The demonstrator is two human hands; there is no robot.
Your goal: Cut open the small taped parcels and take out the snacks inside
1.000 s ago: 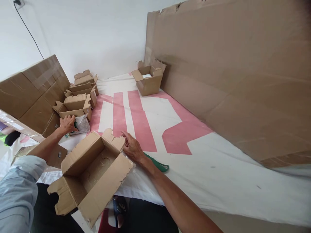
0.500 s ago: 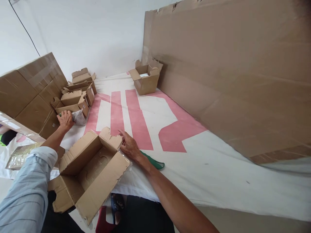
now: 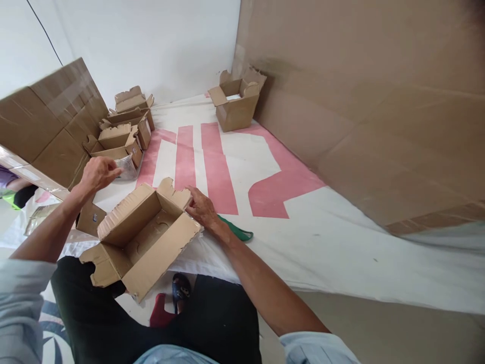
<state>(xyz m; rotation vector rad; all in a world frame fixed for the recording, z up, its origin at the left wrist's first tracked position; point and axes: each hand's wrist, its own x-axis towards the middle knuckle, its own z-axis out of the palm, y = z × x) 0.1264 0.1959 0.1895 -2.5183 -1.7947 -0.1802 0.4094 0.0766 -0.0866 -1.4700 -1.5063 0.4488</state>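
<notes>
One box (image 3: 146, 235) overhanging the bench (image 3: 341, 242)

Right hand (image 3: 202, 206) pinches its torn flap (image 3: 174, 195), presumably steadying the overhang. Left hand (image 3: 99, 173), half-curled, hovers at a plastic bag (image 3: 128, 168); whether it grips anything, I cannot tell.

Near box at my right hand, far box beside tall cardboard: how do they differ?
The far box stands upright on the table; the near box tilts at its edge. Your right hand touches the near box; no hand touches the far box. Something white shows inside the far box, not the near box. Both are open cardboard.
</notes>
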